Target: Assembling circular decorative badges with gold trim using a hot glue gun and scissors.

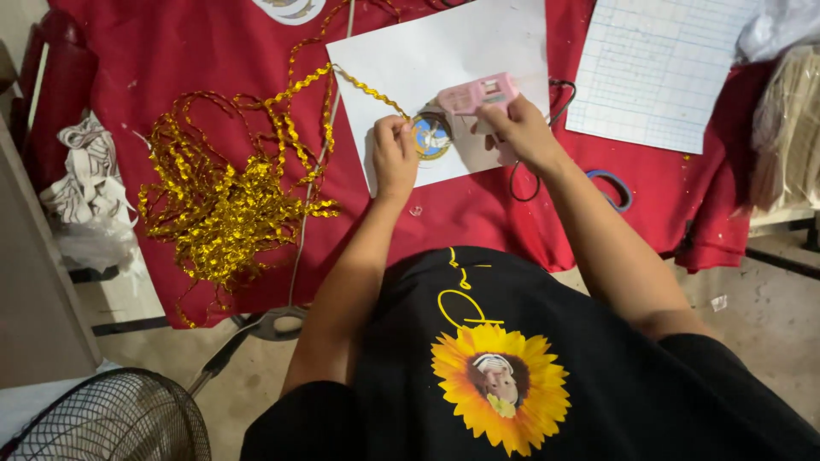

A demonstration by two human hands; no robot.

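Observation:
My right hand [519,128] grips a pink glue gun [478,92], its nozzle pointing left at a small round badge [431,137] with a blue and gold picture. My left hand [393,152] pinches the end of a gold zigzag ribbon [366,87] against the badge's left edge. The badge lies on a white sheet of paper [427,51] spread over a red cloth [196,43]. The ribbon runs back up and left into a big loose tangle of gold ribbon [218,192].
A lined sheet of paper [658,68] lies at the upper right. A black cord [523,188] and a blue ring [611,183] lie by my right wrist. White cloth scraps [85,183] sit at the left, a fan grille [111,418] at the bottom left.

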